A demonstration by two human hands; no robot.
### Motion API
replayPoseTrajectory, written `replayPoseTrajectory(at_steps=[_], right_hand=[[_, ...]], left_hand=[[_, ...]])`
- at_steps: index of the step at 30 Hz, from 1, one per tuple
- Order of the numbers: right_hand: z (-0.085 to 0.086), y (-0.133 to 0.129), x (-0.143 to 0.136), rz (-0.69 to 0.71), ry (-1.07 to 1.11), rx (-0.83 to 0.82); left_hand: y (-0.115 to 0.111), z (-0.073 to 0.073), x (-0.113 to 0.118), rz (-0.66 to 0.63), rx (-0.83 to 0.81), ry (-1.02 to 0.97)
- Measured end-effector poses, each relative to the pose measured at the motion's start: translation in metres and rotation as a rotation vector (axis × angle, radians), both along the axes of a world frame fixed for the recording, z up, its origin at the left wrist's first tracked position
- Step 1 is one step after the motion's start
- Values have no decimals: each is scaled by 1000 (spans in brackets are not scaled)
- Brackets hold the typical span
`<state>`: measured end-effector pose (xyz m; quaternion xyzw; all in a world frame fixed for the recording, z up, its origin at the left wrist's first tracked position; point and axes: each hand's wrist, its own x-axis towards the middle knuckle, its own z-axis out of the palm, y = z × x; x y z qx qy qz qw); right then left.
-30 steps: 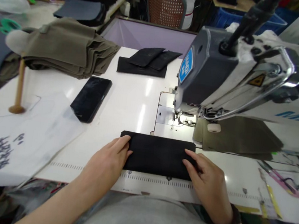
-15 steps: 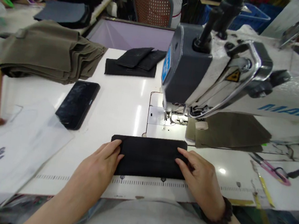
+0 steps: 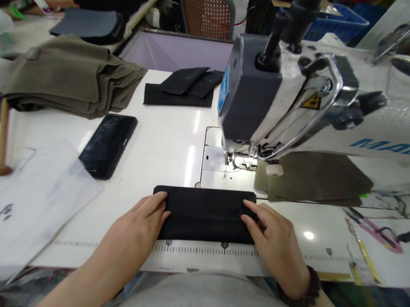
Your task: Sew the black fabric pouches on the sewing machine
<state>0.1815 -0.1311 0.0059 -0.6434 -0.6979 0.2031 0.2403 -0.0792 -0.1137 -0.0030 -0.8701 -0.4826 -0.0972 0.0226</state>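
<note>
A flat black fabric piece (image 3: 205, 216) lies lengthwise on the white table in front of the sewing machine (image 3: 261, 90), just above the printed ruler strip. My left hand (image 3: 144, 221) pinches its left end between thumb and fingers. At the right end, my right hand (image 3: 273, 234) grips the fabric in the same way, a dark beaded bracelet on its wrist. The needle area of the machine is beyond the fabric, with nothing black under it. Olive fabric pieces (image 3: 317, 180) rest beneath the machine's arm.
Black folded pieces (image 3: 182, 91) lie at the back, left of the machine. A phone (image 3: 108, 145), an olive fabric stack (image 3: 68, 74) and a marked white sheet (image 3: 13, 219) are on the left. Pink-handled scissors (image 3: 378, 232) lie right. A person in white is behind a chair (image 3: 207, 14).
The view has shifted slightly. Both hands keep their grip on the black fabric, which stays in nearly the same place.
</note>
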Motion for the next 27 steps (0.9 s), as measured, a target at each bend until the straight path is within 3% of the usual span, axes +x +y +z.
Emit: replayPoseTrajectory(at_steps=[8,12,17,23,27], right_hand=[[3,6,1,31,-65,4],[9,7,-1,34,-259,-2],[18,9,-9,33,-545,63],[11,13,-20,265,-520,251],[3,13,-25,399,-465,238]], left_hand=[[4,19,7,4,-41,142],[11,32,14,-121,-139,293],[19,38,26,-276,-193,310],[17,43,44,-285,-219,220],[9,33,57,-266,-205,168]])
